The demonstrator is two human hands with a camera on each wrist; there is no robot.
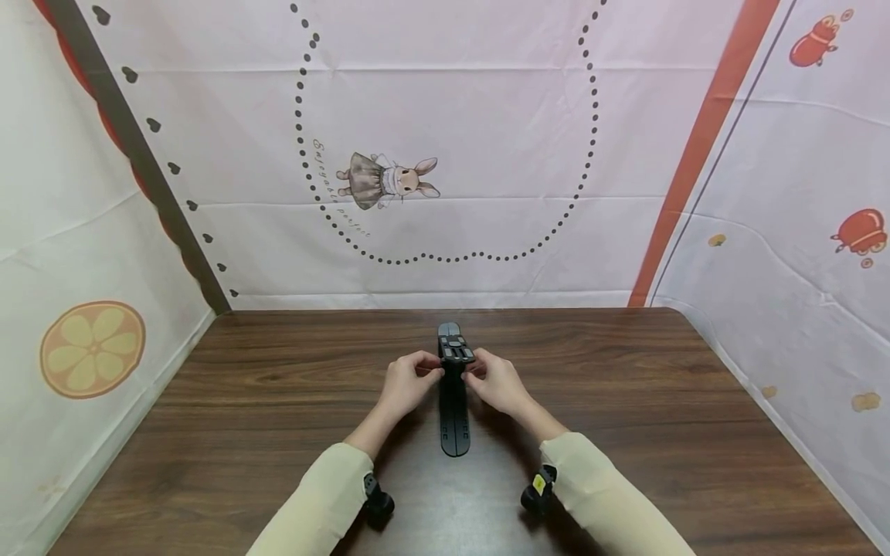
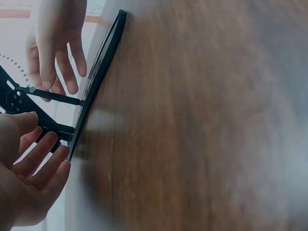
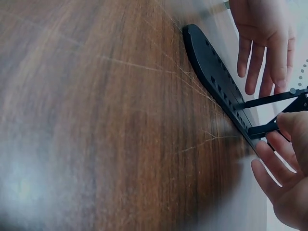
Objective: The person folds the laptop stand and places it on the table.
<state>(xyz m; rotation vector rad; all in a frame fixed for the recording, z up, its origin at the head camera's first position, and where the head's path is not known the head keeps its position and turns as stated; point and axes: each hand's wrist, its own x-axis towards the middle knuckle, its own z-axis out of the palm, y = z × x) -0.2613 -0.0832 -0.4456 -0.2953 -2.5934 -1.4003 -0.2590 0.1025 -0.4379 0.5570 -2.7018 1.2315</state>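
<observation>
A black folding stand (image 1: 455, 421) stands on the table, its long rounded base lying flat and pointing toward me. Hinged struts rise from the base to a raised upper part, seen from the side in the left wrist view, where the base (image 2: 103, 67) shows edge-on. My left hand (image 1: 405, 386) pinches the stand's left side near the struts with thumb and fingertips. On the opposite side, my right hand (image 1: 499, 384) pinches it the same way. Slots run along the base (image 3: 211, 67) in the right wrist view. The exact finger contact is partly hidden.
The stand is on a dark wood-grain table (image 1: 278, 401). White printed cloth (image 1: 473, 154) hangs behind the table and at both sides. Black wrist cameras (image 1: 378, 502) sit below both sleeves, close above the tabletop.
</observation>
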